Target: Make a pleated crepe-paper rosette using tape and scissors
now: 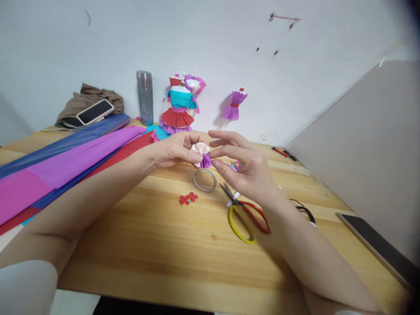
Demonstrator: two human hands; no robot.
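My left hand (179,150) pinches a small pleated paper piece (201,149), cream at the top and purple below. Just right of it, my right hand (241,159) has its fingers spread, with the index fingertip close to the purple part; whether they touch is unclear. Under the hands lies a roll of tape (205,180) on the wooden table (147,253). Scissors (244,212) with one yellow and one red handle lie slightly open below my right hand. Small red paper flowers (188,199) are left of the scissors.
Coloured paper sheets (59,162) cover the left side. At the back stand a grey bottle (145,98) and miniature paper dresses (180,103); a purple dress (234,106) is by the wall. A phone (96,112) rests on brown cloth (88,98). A dark flat device (377,245) lies right.
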